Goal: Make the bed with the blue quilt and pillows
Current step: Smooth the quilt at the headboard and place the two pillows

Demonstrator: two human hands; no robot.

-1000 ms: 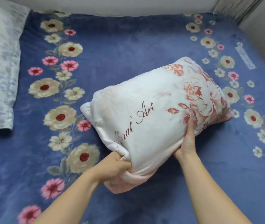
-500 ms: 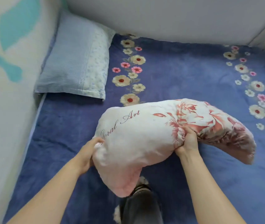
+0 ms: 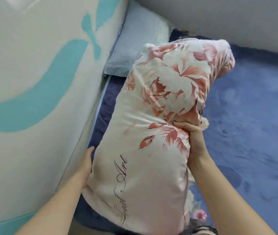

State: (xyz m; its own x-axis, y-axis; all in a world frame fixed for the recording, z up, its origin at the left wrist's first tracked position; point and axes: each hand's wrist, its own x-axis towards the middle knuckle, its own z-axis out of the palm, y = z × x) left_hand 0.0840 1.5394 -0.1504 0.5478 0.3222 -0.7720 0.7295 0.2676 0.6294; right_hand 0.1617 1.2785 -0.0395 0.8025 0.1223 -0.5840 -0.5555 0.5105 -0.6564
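Teal-patterned wall (image 3: 33, 82) at 9 o'clock, blue quilt (image 3: 246, 133) spread at 3 o'clock. Floral pillow (image 3: 151, 136) is centre, lifted over the quilt, its far end toward 12 o'clock and overlapping the pale blue pillow (image 3: 140, 44). Right hand (image 3: 194, 134) clenches bunched fabric on its 3 o'clock edge. Left hand (image 3: 86, 165) is against its 8 o'clock edge, fingers hidden, so its grip is unclear.

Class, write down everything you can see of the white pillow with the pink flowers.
The white pillow is plump, its smooth fabric printed with large pink-red flowers on the far half and dark cursive lettering on the near half. It is held lengthways above the blue quilt, its far end hiding part of the pale blue pillow. The right hand grips its bunched right edge; the left hand presses its left edge.
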